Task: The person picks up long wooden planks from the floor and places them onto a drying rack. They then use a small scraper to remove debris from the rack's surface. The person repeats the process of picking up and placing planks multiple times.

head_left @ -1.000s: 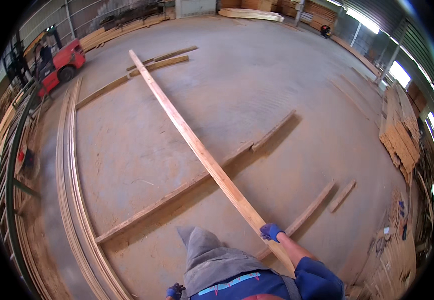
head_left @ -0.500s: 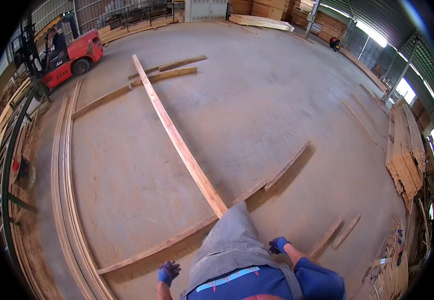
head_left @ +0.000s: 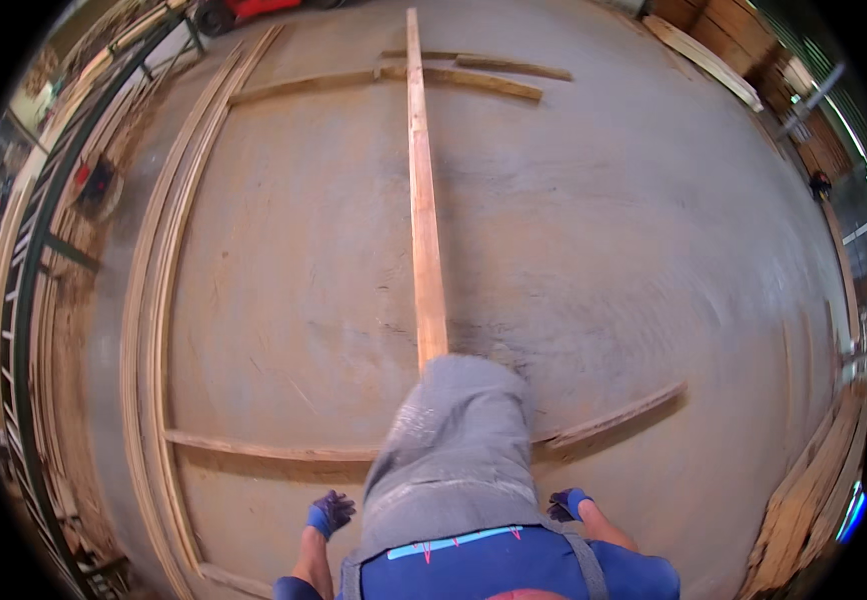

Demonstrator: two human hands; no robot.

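Observation:
My left hand (head_left: 331,513), in a dark glove with a blue cuff, hangs beside the grey apron (head_left: 459,440) with its fingers apart and nothing in them. On the apron's other side is my right hand (head_left: 568,504), gloved alike, its fingers loosely bent and empty. A long wooden plank (head_left: 424,210) runs away from me, its near end hidden behind the apron. It lies across a near crosswise timber (head_left: 274,447) and a far one (head_left: 309,86). Neither hand touches any wood.
Long thin boards (head_left: 159,300) lie lengthwise on the left, by a green metal rack (head_left: 26,290). Short timbers (head_left: 514,67) rest at the far end. A red forklift (head_left: 254,8) shows at the top edge. Stacked boards (head_left: 809,490) stand at the right.
My view has turned right and tilted down, so the plank now points nearly straight ahead and most of the forklift has left the picture. Both hands remain empty beside the apron.

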